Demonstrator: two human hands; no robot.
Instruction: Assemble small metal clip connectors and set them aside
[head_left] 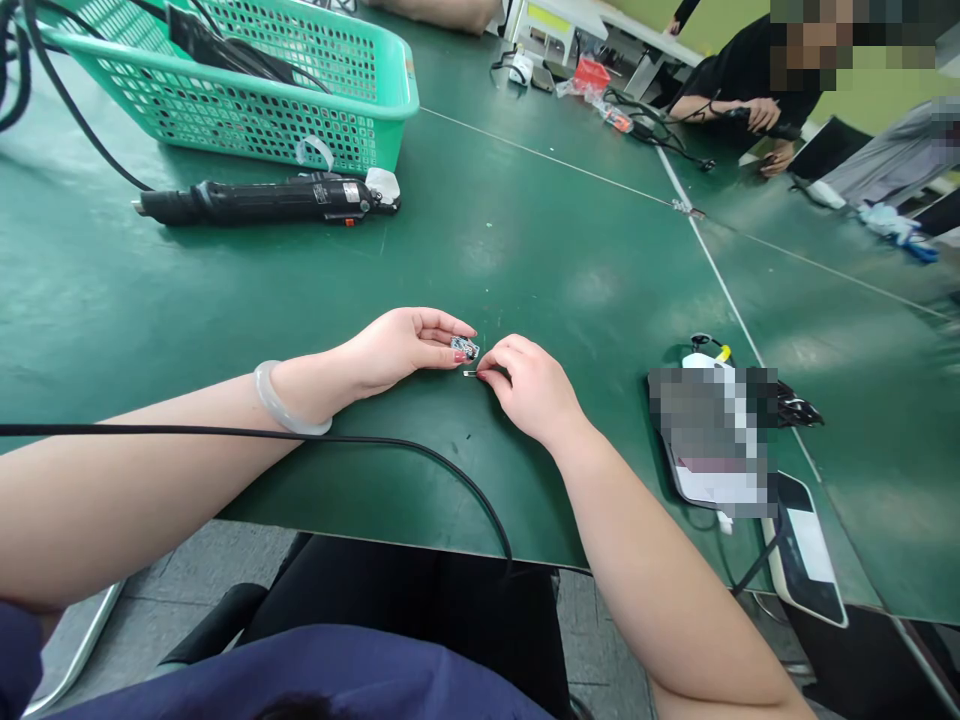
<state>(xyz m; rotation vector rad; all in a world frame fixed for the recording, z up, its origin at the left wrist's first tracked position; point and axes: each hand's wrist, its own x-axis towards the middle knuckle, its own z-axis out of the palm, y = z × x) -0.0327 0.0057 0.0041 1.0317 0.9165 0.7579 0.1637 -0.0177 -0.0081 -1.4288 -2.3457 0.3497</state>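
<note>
Over the green tabletop, my left hand [401, 350] pinches a small circuit board [465, 347] between thumb and fingers. My right hand [531, 385] is close beside it, thumb and forefinger closed on a tiny pale piece [470, 373] that sticks out to the left. That piece sits just below the board, with a slight gap between them; its exact kind is too small to make out. A pale bangle [281, 400] circles my left wrist.
A green plastic basket [247, 90] stands at the back left, with a black electric screwdriver [262, 200] lying before it. A black cable [390, 443] crosses near my left forearm. Phones [806, 545] lie at right. Another person [742, 90] sits across the table [525, 250].
</note>
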